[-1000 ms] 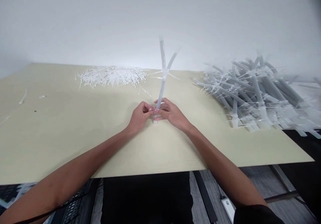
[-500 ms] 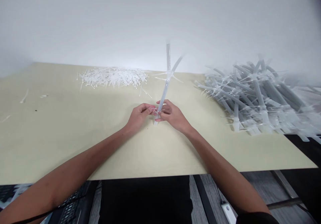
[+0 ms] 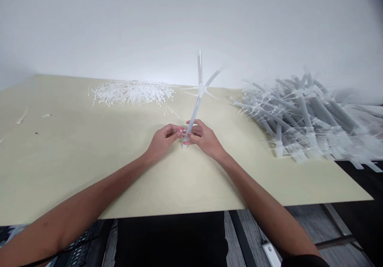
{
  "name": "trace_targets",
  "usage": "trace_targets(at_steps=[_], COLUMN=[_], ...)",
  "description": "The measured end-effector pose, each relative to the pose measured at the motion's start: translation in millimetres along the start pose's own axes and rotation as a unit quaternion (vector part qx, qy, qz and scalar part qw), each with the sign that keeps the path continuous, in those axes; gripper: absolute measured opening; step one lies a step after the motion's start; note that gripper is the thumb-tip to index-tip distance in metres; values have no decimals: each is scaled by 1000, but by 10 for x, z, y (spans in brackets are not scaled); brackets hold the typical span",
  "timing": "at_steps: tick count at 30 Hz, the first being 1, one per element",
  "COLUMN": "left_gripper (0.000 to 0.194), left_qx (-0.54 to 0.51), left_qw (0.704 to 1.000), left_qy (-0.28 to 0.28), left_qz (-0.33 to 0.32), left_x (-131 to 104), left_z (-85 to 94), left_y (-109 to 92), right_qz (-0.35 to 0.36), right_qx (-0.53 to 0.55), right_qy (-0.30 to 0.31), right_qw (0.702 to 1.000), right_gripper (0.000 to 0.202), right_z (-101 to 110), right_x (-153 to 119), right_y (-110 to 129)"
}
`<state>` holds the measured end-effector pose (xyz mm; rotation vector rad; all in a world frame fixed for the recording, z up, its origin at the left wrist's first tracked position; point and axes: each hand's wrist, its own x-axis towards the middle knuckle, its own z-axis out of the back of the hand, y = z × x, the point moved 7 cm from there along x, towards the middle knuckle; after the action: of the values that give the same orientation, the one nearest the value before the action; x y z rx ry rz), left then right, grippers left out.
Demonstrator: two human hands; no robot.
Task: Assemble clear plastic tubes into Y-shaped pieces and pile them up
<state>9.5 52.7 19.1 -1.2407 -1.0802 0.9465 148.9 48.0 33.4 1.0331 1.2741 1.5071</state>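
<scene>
A translucent Y-shaped tube (image 3: pixel 195 109) stands tilted between my hands, its two branches pointing up and away. Thin white cable-tie tails stick out on both sides of its fork. My right hand (image 3: pixel 204 137) is closed around the lower stem, fingers behind and thumb in front. Just left of the stem, my left hand (image 3: pixel 164 139) pinches a small white cable tie (image 3: pixel 181 131) between thumb and fingertips. The tie lies at the lower stem; whether it loops fully round is hidden by my fingers. The tube's bottom end shows below them, close to the tabletop.
A heap of white cable ties (image 3: pixel 131 93) lies at the back left, with a few loose ones near it. On the right, similar tubes with ties are piled (image 3: pixel 308 119), some overhanging the edge. A white wall (image 3: pixel 119 27) stands behind the pale yellow table (image 3: pixel 89 151).
The view has shifted slightly, and things on the table sit a little further left. My left fingertips have changed position slightly on the tie; my right hand keeps its hold on the tube.
</scene>
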Motion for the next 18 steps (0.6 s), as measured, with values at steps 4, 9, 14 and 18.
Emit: trace_targets(at_steps=[4,9,14,18], left_gripper=[22,24,27,25], left_qx=[49,75,78,87], left_qw=[998,997,997,996], left_qy=[-24,-26,-17,0], left_qz=[-6,-3,8,-8], left_x=[1,5,14,9], left_z=[23,17,22,17], left_y=[-18,-26,-9,-36], right_qz=[4,14,19,21], right_qx=[-2,-12,-14,-8], right_qy=[4,6,9,13], right_qw=[1000,1000,1000,1000], right_gripper=[36,36,36,35], right_z=[-11,-21,-25,-22], right_x=[-3,-9,-1,17], right_y=[12,27,9,-13])
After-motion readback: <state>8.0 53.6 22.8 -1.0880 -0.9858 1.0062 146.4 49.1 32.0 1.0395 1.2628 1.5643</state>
